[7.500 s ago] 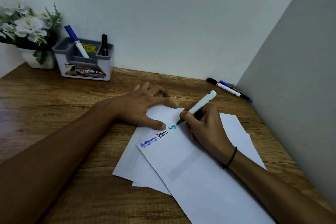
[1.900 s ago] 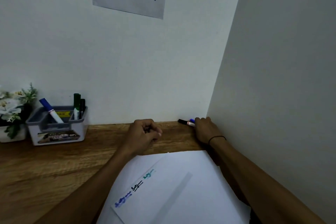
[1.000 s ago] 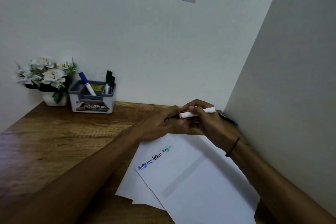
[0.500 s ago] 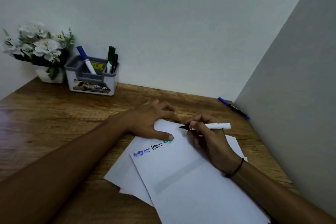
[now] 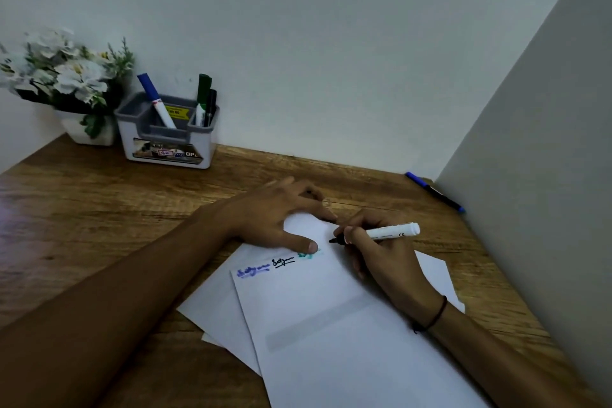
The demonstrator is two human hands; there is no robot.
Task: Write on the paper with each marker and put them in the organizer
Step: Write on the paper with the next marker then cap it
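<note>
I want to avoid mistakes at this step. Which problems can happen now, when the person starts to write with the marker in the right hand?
1. The left hand rests its thumb right beside the green scribble; if that ink is wet, it may smear.
2. The top sheet lies loose and skewed on other sheets, so it could slide if the left hand lifts.
3. The blue pen lies in the corner by the side wall and may be forgotten.

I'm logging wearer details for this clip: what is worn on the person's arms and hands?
Both forearms are bare, with no sleeves in view. The right hand has a thin dark band around its wrist. The left hand shows no ring, watch or glove.
</note>
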